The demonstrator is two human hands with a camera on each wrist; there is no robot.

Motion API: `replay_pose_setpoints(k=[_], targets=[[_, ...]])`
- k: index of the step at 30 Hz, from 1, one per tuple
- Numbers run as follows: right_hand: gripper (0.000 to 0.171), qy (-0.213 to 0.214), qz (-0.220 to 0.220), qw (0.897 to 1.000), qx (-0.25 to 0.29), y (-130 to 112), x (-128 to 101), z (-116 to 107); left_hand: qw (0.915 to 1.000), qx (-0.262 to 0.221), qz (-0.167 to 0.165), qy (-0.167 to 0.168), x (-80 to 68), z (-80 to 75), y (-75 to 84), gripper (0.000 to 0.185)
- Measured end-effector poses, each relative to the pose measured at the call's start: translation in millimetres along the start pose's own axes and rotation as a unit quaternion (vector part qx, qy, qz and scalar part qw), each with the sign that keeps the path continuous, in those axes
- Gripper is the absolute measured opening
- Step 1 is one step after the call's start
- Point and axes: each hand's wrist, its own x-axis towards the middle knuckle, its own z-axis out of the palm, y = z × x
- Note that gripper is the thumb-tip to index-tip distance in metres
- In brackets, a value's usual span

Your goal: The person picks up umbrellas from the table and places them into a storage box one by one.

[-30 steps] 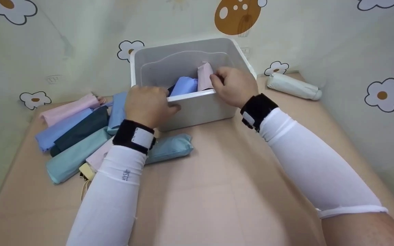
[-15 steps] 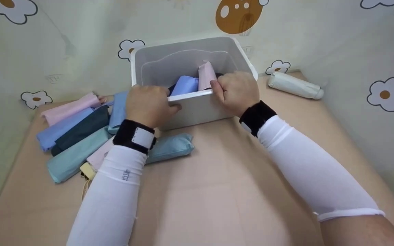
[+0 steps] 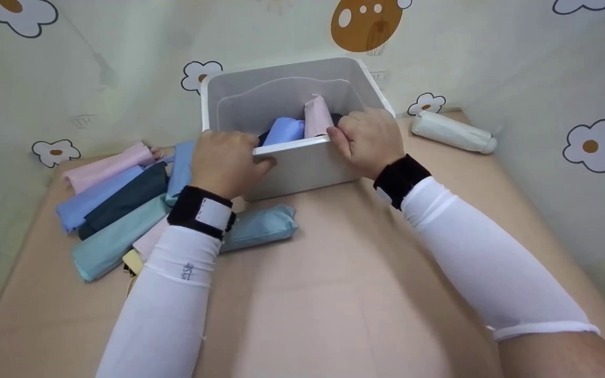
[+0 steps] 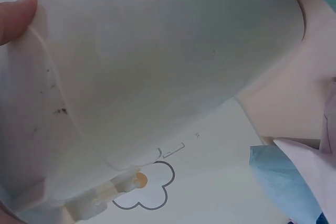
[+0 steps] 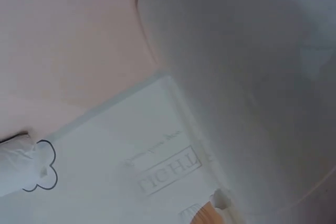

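White bin (image 3: 302, 168) at the table's (image 3: 334, 294) far edge, gripped at its near rim: left hand (image 3: 226, 163) curled over the left corner, right hand (image 3: 368, 139) clamped on the right. Inside the bin, pink umbrella (image 3: 317, 116) and lilac umbrella (image 3: 288, 130). Left of the bin, heaped folded umbrellas (image 3: 118, 210); right, white umbrella (image 3: 452, 132).

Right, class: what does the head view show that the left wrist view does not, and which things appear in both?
Only the head view shows both hands, left hand and right hand, gripping the bin's near rim, the umbrellas inside it, and the white umbrella. Only the left wrist view shows dark specks on the bin's outer wall, close up. Both show the bin and a light blue umbrella.
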Motion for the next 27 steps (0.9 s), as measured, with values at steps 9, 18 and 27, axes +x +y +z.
replay_pose_setpoints(k=[9, 18, 27], targets=[[0.053, 0.017, 0.017, 1.0, 0.004, 11, -8, -2, 0.9942, -0.103, -0.007, 0.031, -11.9, 1.4, -5.4, 0.035], [0.055, 0.021, 0.019, 1.0, -0.004, 9, -7, 1, 0.9897, -0.142, -0.012, -0.014, -70.0, 11.1, -13.7, 0.101], [0.054, 0.029, 0.032, 0.999, 0.004, 7, -7, -1, 0.9689, -0.172, -0.06, -0.168, -106.9, 23.8, -8.6, 0.115]])
